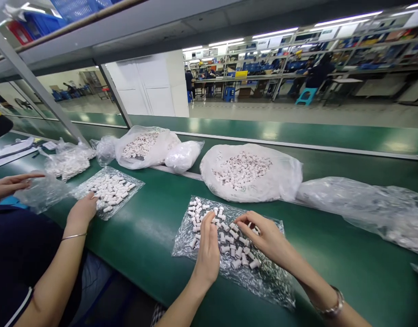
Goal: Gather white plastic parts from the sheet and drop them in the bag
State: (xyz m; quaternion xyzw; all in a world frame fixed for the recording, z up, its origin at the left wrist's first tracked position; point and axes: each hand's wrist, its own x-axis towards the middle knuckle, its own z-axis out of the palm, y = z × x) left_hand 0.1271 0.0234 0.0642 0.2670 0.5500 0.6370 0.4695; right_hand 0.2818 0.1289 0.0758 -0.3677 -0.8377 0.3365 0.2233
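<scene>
Small white plastic fittings (pixel 235 263), short tubes with a wider collar, lie spread in one layer on a clear plastic bag (pixel 263 286) on the green bench. My left hand (pixel 208 250) is held on edge among them, fingers stretched out and side by side, gripping nothing. To its right, my right hand (pixel 266 236) reaches in from the right with thumb and forefinger tips brought together on one of the white fittings. The rest of that piece is partly hidden by the fingers.
Behind the bag sits a large open sack of fittings (pixel 243 168), with a second sack (pixel 141 145) farther left. Clear bags (pixel 362 204) lie at right. At left, a co-worker's hand (pixel 82 211) touches another bag of fittings (pixel 111 190). A shelf beam (pixel 161 32) runs overhead.
</scene>
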